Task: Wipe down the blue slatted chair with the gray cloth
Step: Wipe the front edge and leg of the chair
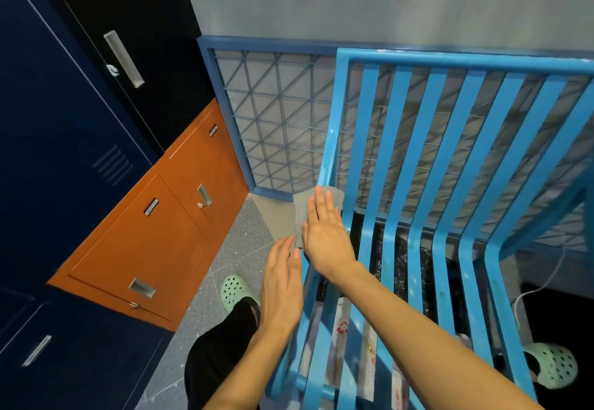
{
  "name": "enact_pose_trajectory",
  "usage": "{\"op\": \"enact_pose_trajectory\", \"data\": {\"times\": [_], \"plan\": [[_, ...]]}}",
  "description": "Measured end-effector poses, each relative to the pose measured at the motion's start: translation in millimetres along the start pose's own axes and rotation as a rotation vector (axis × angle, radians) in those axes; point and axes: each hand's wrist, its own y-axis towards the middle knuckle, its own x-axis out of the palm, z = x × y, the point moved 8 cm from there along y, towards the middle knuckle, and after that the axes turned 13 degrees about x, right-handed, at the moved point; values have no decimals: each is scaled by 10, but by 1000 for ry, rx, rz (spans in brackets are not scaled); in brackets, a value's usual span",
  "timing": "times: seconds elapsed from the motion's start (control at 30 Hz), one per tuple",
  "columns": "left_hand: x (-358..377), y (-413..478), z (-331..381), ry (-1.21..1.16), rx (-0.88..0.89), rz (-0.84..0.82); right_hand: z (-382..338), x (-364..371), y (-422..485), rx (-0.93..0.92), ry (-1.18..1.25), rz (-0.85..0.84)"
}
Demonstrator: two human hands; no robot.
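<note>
The right hand [324, 236] lay flat, fingers straight and close together, pressing the finely woven gray cloth [301, 213] on the left edge slat of the glossy blue slatted chair [367, 152], where seat curved into back; the left hand [283, 284], fingers straight too, was just beside the cloth's lower edge.

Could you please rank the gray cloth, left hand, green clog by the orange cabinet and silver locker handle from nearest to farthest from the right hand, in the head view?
1. gray cloth, under the right hand on the chair's left edge.
2. left hand, beside it, lower left.
3. green clog, on the floor further left.
4. silver locker handle, far upper left.
</note>
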Motion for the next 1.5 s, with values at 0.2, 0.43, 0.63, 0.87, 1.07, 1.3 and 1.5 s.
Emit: {"op": "enact_pose_trajectory", "data": {"times": [0.2,0.43,0.63,0.87,1.07,1.3,1.5], "plan": [[-29,-8,-52,-48,-9,38,-66,72,-419,-17,81,-54],[-3,23,-54,-99,-59,53,-72,91,-555,-60,81,-50],[29,-16,-69,-79,-65,15,48,24,104,-32,-16,11],[31,-14,-59,-63,-67,-8,79,-136,563,-43,-92,64],[28,-10,-64,-49,-51,-11,64,-84,451,0,-17,26],[12,7,-34,-74,-61,-6,9,85,4,-12,118,-24],[-29,-3,-51,-100,-54,53,-52,152,-496,-24,254,-69]]}}
